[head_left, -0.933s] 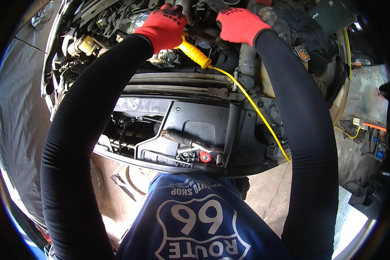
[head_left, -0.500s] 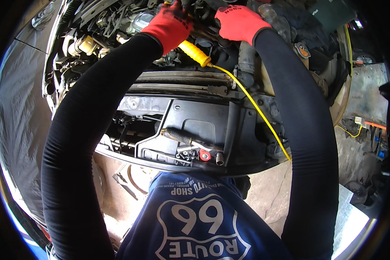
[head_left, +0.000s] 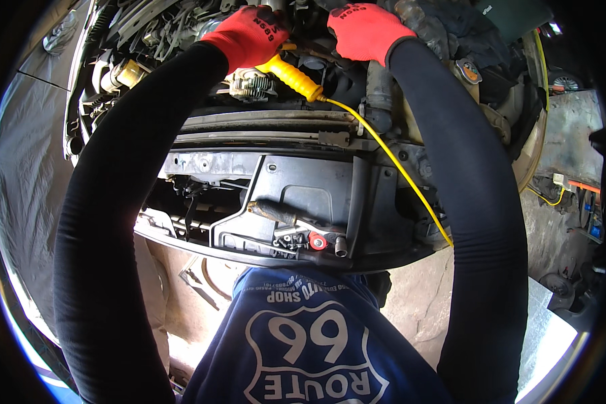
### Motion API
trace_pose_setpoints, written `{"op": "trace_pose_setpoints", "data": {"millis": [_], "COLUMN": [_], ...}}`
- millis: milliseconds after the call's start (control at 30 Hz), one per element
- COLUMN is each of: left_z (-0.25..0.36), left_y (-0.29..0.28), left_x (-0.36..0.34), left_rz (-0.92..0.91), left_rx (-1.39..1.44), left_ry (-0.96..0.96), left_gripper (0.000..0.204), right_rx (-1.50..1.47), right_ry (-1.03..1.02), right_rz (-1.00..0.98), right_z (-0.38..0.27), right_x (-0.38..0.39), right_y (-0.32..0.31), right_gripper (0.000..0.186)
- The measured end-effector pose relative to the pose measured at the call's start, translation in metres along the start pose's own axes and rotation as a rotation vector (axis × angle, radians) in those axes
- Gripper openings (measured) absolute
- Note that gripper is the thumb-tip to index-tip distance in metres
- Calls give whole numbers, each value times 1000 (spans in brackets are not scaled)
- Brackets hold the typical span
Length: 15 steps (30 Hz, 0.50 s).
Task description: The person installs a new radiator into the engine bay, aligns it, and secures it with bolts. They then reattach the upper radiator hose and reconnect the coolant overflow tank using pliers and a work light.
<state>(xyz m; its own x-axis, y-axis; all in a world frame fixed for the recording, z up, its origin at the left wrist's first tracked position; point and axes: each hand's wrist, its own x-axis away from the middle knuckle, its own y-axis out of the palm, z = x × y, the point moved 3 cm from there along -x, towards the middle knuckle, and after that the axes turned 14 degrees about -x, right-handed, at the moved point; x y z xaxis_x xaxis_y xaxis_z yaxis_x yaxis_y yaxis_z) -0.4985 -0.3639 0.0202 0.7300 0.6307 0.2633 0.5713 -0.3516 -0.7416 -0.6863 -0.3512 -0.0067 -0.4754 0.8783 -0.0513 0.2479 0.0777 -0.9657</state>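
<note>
My left hand (head_left: 252, 37), in a red glove, is deep in the engine bay (head_left: 155, 30) at the upper middle, fingers curled on something I cannot make out. It sits just above a yellow handled tool (head_left: 293, 77) with a yellow cable running down to the right. My right hand (head_left: 367, 32), also gloved red, is a short way to the right, closed at dark engine parts, with what it grips hidden. A ribbed hose (head_left: 380, 94) runs below it, and an orange-topped cap (head_left: 468, 71) is beside that forearm.
On the black front panel (head_left: 310, 178) lie a ratchet with a worn handle (head_left: 269, 212), small bolts (head_left: 289, 242) and a red round piece (head_left: 317, 240). A grey cover (head_left: 27, 168) drapes the left side. A metal plate (head_left: 565, 128) and orange-handled item (head_left: 582, 185) are at the right.
My left hand has shifted a little left since half a second ago, showing more of the yellow handle. My right hand has moved slightly left with the small shift of the view.
</note>
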Motion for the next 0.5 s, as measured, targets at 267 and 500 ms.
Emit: {"op": "trace_pose_setpoints", "data": {"millis": [267, 500], "left_z": [-7, 0], "left_y": [4, -2], "left_x": [4, -1], "left_rz": [145, 71], "left_rx": [-165, -214], "left_ry": [50, 54], "left_gripper": [44, 28], "right_rx": [-61, -8], "right_ry": [73, 38], "right_rz": [-26, -13], "right_z": [-2, -4], "right_x": [2, 4], "right_y": [-6, -7], "right_gripper": [29, 29]}}
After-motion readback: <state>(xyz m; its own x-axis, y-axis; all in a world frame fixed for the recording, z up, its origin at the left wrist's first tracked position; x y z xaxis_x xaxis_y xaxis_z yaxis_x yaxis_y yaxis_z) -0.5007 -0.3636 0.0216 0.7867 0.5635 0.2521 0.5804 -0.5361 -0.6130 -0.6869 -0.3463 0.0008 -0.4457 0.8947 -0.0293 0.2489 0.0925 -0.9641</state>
